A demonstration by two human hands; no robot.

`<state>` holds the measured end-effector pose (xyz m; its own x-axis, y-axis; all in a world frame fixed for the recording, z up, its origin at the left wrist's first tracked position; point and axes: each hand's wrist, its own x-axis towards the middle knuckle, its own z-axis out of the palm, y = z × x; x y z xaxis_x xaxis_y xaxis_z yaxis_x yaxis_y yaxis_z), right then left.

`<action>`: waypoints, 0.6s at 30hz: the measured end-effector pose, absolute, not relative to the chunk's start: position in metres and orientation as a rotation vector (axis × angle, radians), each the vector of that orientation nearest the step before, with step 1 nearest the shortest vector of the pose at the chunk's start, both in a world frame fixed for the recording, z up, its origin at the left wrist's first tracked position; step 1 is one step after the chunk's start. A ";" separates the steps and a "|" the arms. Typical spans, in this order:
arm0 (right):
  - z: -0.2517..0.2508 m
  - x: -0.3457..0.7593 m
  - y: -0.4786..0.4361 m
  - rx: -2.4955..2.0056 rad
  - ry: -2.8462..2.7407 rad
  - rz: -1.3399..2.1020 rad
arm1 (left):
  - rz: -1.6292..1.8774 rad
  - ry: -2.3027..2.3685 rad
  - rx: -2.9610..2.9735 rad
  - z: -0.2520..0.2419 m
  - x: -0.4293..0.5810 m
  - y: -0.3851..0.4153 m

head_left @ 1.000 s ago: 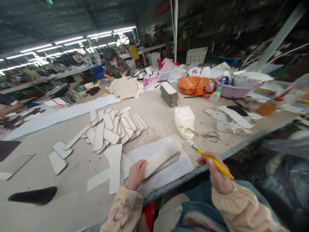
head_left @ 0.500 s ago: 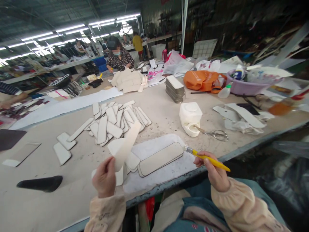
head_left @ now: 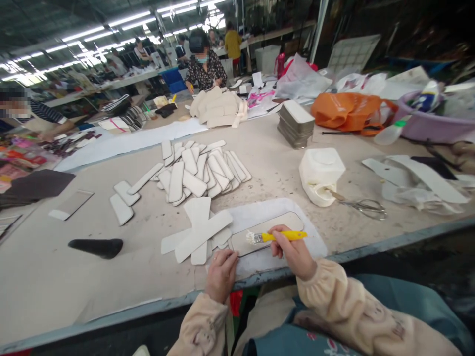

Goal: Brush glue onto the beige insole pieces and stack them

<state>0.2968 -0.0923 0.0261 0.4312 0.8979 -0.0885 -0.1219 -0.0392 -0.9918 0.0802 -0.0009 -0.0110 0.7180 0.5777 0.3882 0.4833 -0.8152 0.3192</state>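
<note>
Looks like the brushing step: right hand (head_left: 295, 253) closed round yellow brush (head_left: 287, 236) over the strip (head_left: 287, 221) on the white sheet (head_left: 312, 238), left hand (head_left: 221, 273) at its end (fingers bunched, can't tell if gripping); next stroke needs strip steady.

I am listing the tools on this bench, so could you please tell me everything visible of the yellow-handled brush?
The yellow-handled brush has a silvery, metal-looking band and bristles clotted with something white. The bare right hand holds it nearly level by the handle, bristles toward the left, over a long, pale, round-ended piece; whether they touch it is unclear.
</note>
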 end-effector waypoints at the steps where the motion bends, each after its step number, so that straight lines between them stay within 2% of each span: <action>1: 0.025 0.293 -0.086 -1.374 -0.780 0.977 | 0.725 0.862 2.720 -0.013 0.081 0.000; 11: 0.007 0.268 -0.058 -1.546 -1.006 0.949 | 0.817 0.816 2.696 -0.019 0.080 0.005; 18: 0.000 0.294 -0.060 -1.770 -1.030 0.687 | 0.834 0.785 2.684 -0.019 0.080 0.007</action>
<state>0.2942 -0.0601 0.0001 0.4886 0.8724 -0.0090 0.3439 -0.2021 -0.9170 0.0799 0.0068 -0.0189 0.6957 0.5523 0.4593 0.4256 -0.8320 0.3558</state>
